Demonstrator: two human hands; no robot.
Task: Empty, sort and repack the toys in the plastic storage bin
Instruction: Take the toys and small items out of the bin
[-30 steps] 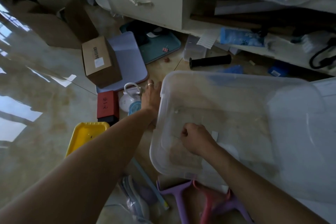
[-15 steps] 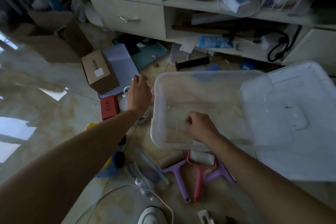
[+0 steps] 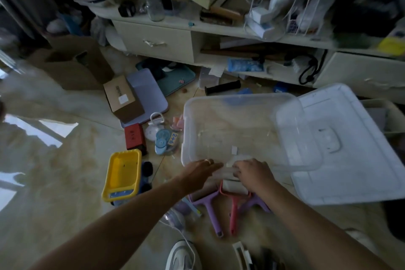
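Clear plastic storage bin [image 3: 230, 116] on tiled floor [image 3: 54, 171], its right end resting on white plastic lid [image 3: 350, 149]. Three handled toy rollers [image 3: 234, 195] lie just before the bin's near wall. Left of bin: yellow plastic toy tray [image 3: 122, 173], red rectangular box [image 3: 134, 136], brown cardboard box [image 3: 122, 98] behind. Cream low cabinet [image 3: 157, 39] beyond all.

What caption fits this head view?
Both hands, left and right, reach the near rim of the clear bin above toy rollers.
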